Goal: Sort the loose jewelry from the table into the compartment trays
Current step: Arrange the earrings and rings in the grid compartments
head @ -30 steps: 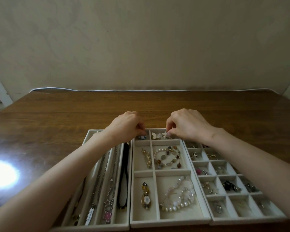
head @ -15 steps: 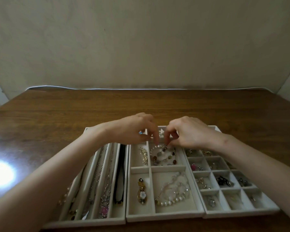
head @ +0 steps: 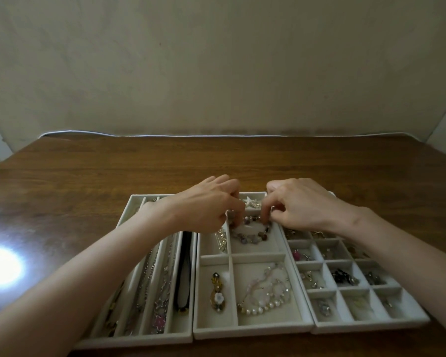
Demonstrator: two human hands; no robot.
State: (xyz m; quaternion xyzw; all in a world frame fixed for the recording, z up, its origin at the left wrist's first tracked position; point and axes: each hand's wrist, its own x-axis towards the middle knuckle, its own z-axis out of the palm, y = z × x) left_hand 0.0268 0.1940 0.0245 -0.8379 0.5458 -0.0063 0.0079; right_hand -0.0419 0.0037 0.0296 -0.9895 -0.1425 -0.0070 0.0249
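Three trays are set side by side on the table: a left tray with long lanes, a middle tray, and a right tray with a grid three compartments wide. One beaded bracelet lies in the wide centre compartment of the middle tray. Two hands are held over its far edge. The fingers of the left hand are curled and pinch its left end; those of the right hand pinch its right end. One starfish brooch lies in the compartment just behind.

Far side of bracelet behind fingers
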